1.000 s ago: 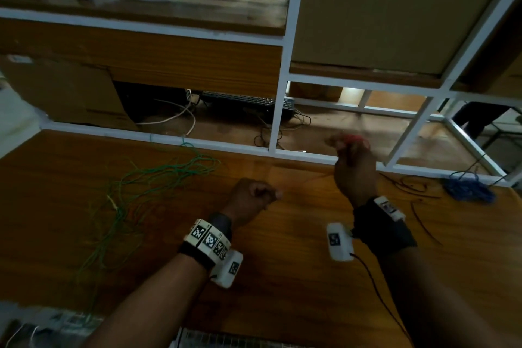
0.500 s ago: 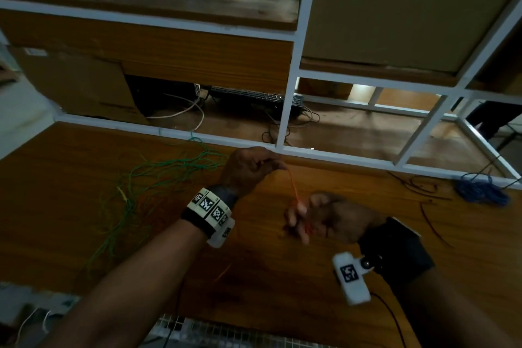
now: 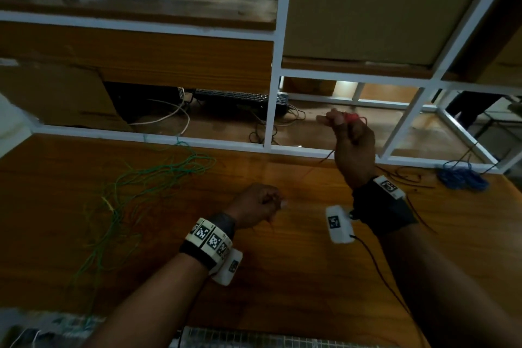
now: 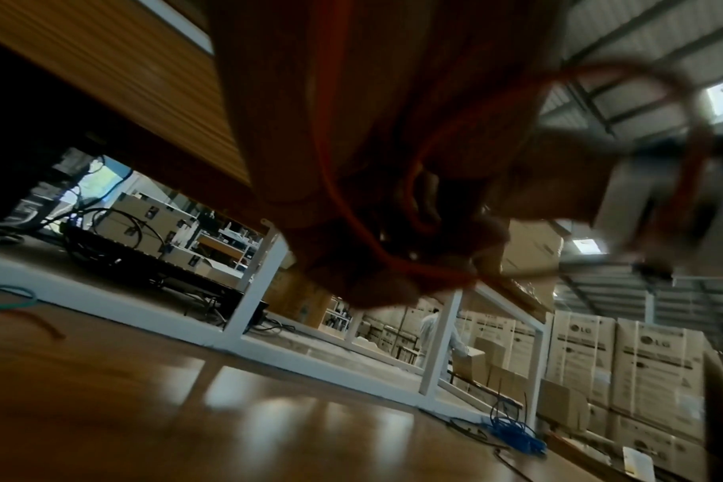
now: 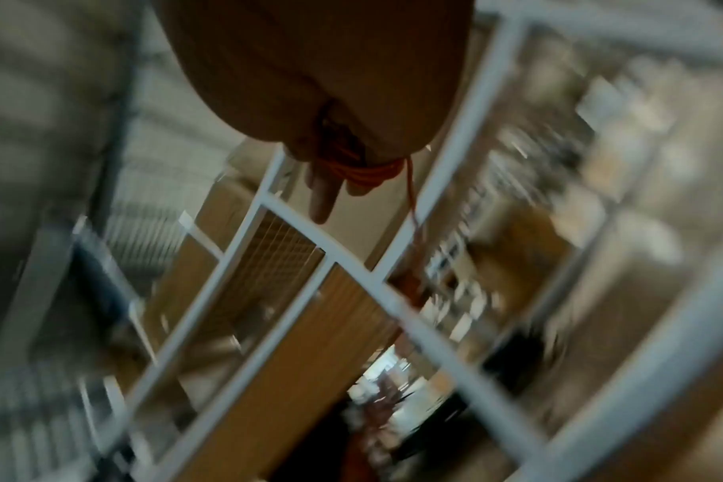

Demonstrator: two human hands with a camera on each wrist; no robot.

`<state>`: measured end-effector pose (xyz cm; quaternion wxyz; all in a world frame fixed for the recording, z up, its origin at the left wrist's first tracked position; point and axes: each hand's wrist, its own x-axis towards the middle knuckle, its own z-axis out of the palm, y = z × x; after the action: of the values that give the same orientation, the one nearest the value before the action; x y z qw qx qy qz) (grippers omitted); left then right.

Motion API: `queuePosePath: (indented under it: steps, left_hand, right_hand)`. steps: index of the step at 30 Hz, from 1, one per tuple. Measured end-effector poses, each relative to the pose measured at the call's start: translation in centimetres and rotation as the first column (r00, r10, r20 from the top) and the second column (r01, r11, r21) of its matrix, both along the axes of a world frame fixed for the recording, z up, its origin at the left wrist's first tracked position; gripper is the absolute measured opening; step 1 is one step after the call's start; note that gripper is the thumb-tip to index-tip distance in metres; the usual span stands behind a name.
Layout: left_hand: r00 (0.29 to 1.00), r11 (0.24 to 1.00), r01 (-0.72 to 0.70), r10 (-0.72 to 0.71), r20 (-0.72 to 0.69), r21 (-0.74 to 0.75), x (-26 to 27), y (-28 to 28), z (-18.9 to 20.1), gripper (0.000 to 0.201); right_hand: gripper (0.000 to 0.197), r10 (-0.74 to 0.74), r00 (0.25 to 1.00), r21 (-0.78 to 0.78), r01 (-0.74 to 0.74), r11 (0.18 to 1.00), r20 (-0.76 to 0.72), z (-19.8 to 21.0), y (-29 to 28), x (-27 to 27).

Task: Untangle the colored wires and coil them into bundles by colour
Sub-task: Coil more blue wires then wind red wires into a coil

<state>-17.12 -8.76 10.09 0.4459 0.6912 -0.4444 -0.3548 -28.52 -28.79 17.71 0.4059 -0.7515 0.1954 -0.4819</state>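
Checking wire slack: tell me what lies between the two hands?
In the head view, a thin red wire spans from left hand to right hand, over bare wooden table.

A warehouse: stacked cardboard cartons [image 4: 640,375] behind a white-framed workbench [image 3: 271,147].

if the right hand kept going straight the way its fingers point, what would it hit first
Probably the white frame. The right hand, wound with red wire, points up and away from the table toward the bars behind it. Depth is unclear, so it might pass through a gap.
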Motion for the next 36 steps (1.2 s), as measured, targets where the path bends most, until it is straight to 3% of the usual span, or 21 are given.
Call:
queuePosePath:
  steps: [2, 4, 5, 8, 10, 12, 14, 17, 19, 22, 24, 26, 28, 29, 30, 31, 32, 33, 34, 35, 36]
  left_hand:
    - [0.998, 0.998, -0.016, 0.012, 0.064, 0.065, 0.5, 0.8, 0.2, 0.021]
    - [0.984, 0.991, -0.093, 0.076, 0.161, 0.099, 1.0, 1.4, 0.5, 0.018]
    - [0.969, 0.986, -0.144, 0.123, 0.213, 0.084, 1.4, 1.7, 0.6, 0.017]
    - [0.905, 0.953, -0.296, 0.301, 0.299, -0.063, 3.0, 2.1, 1.7, 0.017]
    - [0.876, 0.931, -0.328, 0.363, 0.319, -0.160, 4.4, 1.9, 2.5, 0.017]
    - [0.842, 0.922, -0.313, 0.381, 0.382, -0.228, 5.6, 1.5, 3.5, 0.018]
    - [0.819, 0.904, -0.302, 0.408, 0.404, -0.303, 6.5, 1.1, 4.4, 0.019]
    - [0.824, 0.895, -0.295, 0.416, 0.384, -0.335, 7.1, 0.1, 5.0, 0.022]
    - [0.851, 0.909, -0.276, 0.382, 0.361, -0.311, 6.9, -0.5, 4.8, 0.021]
    - [0.904, 0.941, -0.209, 0.289, 0.315, -0.266, 5.4, -0.8, 4.0, 0.023]
    - [0.952, 0.969, -0.168, 0.207, 0.226, -0.180, 3.7, -0.8, 3.1, 0.024]
    - [0.986, 0.982, -0.127, 0.140, 0.091, -0.138, 1.9, -0.6, 1.6, 0.026]
    - [0.994, 0.989, -0.090, 0.097, 0.050, -0.120, 0.8, -0.3, -0.1, 0.025]
    - [0.996, 0.992, -0.078, 0.082, 0.041, -0.100, 0.6, -0.2, -0.9, 0.022]
    - [0.997, 0.995, -0.074, 0.076, 0.031, -0.073, 0.6, 0.0, -1.6, 0.019]
    - [0.997, 0.996, -0.074, 0.075, 0.034, -0.043, 0.6, 0.2, -2.0, 0.016]
    - [0.997, 0.997, -0.073, 0.074, 0.034, -0.032, 0.7, 0.4, -2.3, 0.013]
    - [0.997, 0.997, -0.068, 0.069, 0.029, -0.023, 0.7, 0.5, -2.3, 0.010]
    - [0.998, 0.998, -0.065, 0.065, 0.018, -0.014, 0.9, 0.7, -2.1, 0.008]
    - [0.998, 0.998, -0.068, 0.068, 0.013, 0.001, 1.0, 0.9, -1.7, 0.008]
    - [0.997, 0.997, -0.080, 0.080, 0.009, 0.014, 1.4, 1.0, -1.4, 0.008]
  right_hand:
    - [0.029, -0.162, 0.960, -0.247, 0.103, 0.963, -0.230, -0.4, -1.2, -0.5]
    - [0.014, -0.238, 0.813, -0.407, 0.002, 0.913, -0.531, -0.2, -1.4, -1.2]
    - [0.011, -0.218, 0.703, -0.392, -0.094, 0.915, -0.677, 0.0, -1.3, -1.5]
    - [0.021, 0.034, 0.324, -0.069, -0.303, 0.951, -0.946, -0.5, -0.5, -2.6]
    - [0.038, 0.267, 0.260, 0.176, -0.324, 0.929, -0.928, -1.8, 0.3, -3.0]
    - [0.045, 0.431, 0.267, 0.318, -0.377, 0.870, -0.862, -2.9, 1.3, -3.1]
    - [0.041, 0.607, 0.196, 0.493, -0.420, 0.762, -0.770, -3.5, 2.2, -3.1]
    - [0.033, 0.858, 0.045, 0.698, -0.560, 0.446, -0.512, -2.9, 3.7, -3.2]
    - [0.027, 0.965, 0.000, 0.746, -0.634, 0.204, -0.263, -2.3, 4.7, -3.3]
    - [0.023, 0.948, 0.011, 0.688, -0.691, -0.223, 0.318, -0.5, 5.9, -2.7]
    - [0.026, 0.793, 0.096, 0.555, -0.764, -0.329, 0.602, 1.0, 5.8, -2.0]
    - [0.022, 0.591, 0.256, 0.480, -0.838, -0.258, 0.765, 2.6, 5.5, -1.0]
    - [0.025, 0.317, 0.445, 0.501, -0.857, -0.120, 0.837, 3.2, 4.7, -0.2]
    - [0.025, 0.215, 0.538, 0.549, -0.836, 0.013, 0.815, 3.2, 4.3, 0.0]
    - [0.024, 0.155, 0.656, 0.624, -0.753, 0.208, 0.739, 2.4, 3.3, 0.3]
    - [0.023, 0.150, 0.790, 0.668, -0.589, 0.455, 0.595, 1.5, 2.6, 0.5]
    - [0.025, 0.128, 0.923, 0.608, -0.338, 0.718, 0.362, 0.3, 1.9, 0.7]
    - [0.029, 0.051, 0.993, 0.411, -0.093, 0.907, 0.111, -0.9, 1.2, 0.6]
    - [0.029, -0.042, 0.991, 0.158, 0.063, 0.985, -0.131, -1.8, 0.7, 0.6]
    - [0.021, -0.095, 0.927, -0.019, 0.094, 0.995, -0.362, -2.4, 0.5, 0.4]
    - [0.015, -0.093, 0.808, -0.117, 0.030, 0.993, -0.581, -2.9, 0.5, 0.1]
